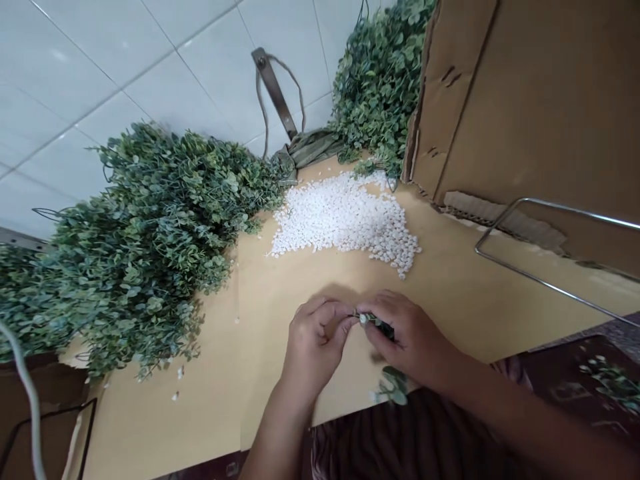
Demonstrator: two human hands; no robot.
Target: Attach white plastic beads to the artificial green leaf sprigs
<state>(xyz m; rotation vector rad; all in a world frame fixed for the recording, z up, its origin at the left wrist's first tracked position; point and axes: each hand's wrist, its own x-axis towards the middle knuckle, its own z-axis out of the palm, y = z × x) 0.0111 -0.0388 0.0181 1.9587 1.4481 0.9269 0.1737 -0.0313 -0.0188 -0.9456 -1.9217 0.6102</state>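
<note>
My left hand (313,337) and my right hand (407,330) meet above the front part of the table. Between them is an artificial leaf sprig (384,327), its dark green leaves partly hidden by my right fingers. My right hand is closed on it. Thumb and index finger of my left hand pinch its thin tip. A small white bead (363,319) sits on the sprig between the fingertips. More leaves (394,385) with pale ends show below my right hand, near the table's front edge. Beyond both hands lies a wide heap of white beads (345,217).
Piles of artificial greenery (165,220) line the left side, with another bunch (380,80) at the back. A cardboard box (540,100) stands at right, near a bent metal wire frame (540,273). Further sprigs (613,383) lie at lower right. A tiled wall (210,73) closes the back.
</note>
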